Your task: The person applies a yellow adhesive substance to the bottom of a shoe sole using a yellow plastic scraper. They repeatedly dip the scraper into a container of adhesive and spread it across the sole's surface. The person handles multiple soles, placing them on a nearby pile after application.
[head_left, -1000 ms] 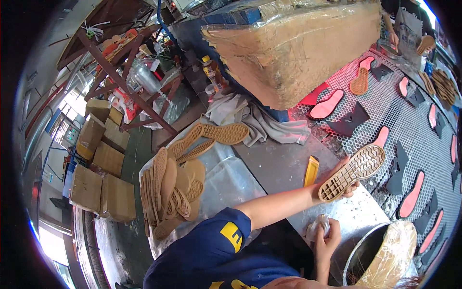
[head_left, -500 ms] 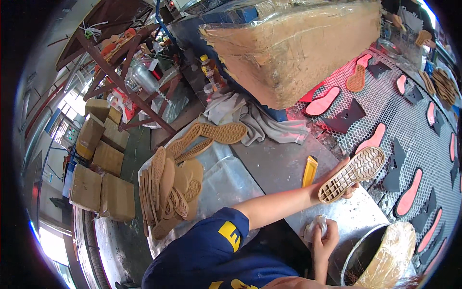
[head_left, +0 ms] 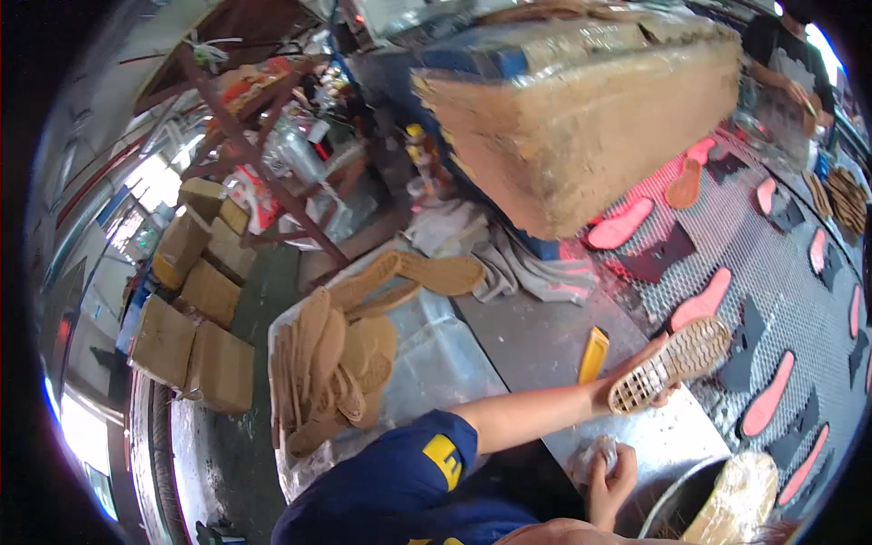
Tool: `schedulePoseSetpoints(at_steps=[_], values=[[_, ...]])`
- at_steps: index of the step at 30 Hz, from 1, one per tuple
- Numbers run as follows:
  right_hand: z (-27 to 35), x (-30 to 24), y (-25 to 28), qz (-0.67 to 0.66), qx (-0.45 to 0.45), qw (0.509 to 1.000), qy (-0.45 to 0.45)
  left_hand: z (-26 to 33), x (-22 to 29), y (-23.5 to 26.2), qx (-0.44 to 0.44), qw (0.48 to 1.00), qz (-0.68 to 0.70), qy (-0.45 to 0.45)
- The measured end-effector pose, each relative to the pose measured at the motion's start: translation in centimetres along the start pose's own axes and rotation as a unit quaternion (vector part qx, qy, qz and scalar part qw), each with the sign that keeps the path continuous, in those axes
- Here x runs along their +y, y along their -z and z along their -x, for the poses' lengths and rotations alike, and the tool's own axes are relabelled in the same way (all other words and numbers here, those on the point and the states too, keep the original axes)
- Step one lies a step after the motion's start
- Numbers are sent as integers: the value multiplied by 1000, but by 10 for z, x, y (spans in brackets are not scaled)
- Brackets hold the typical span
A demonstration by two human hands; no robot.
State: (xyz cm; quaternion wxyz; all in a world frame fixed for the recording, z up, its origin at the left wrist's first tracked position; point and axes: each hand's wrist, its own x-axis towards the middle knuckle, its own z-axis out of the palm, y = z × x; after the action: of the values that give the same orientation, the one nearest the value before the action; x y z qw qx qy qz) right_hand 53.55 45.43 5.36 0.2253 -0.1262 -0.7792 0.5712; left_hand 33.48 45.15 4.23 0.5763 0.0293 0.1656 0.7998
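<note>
My left hand (head_left: 647, 368) reaches out to the right and grips a tan rubber shoe sole (head_left: 674, 363), tread side up, at the edge of the perforated conveyor belt (head_left: 754, 272). Closer to my body, my right hand (head_left: 607, 480) closes around a small whitish wad (head_left: 599, 451) above the grey metal tabletop (head_left: 536, 345). A yellow flat tool (head_left: 593, 354) lies on the table just left of the sole.
Pink insole shapes (head_left: 704, 300) and dark pieces lie spread across the belt. A heap of tan soles (head_left: 336, 363) sits on plastic sheeting at left. A large wrapped block (head_left: 581, 127) stands behind, a metal bucket (head_left: 677, 500) at lower right, cardboard boxes (head_left: 195, 336) on the floor.
The sole in my left hand has dropped a little lower toward the table edge. My right hand stays closed on the whitish wad.
</note>
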Motion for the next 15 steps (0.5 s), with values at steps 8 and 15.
schedulePoseSetpoints(at_steps=[8,15], values=[[8,7,6,-41,-13,999,-9,6,-11,-14,-23,1000,0,-12],[17,34,18,-28,-96,995,-29,7,-14,-21,-36,998,-37,-28]])
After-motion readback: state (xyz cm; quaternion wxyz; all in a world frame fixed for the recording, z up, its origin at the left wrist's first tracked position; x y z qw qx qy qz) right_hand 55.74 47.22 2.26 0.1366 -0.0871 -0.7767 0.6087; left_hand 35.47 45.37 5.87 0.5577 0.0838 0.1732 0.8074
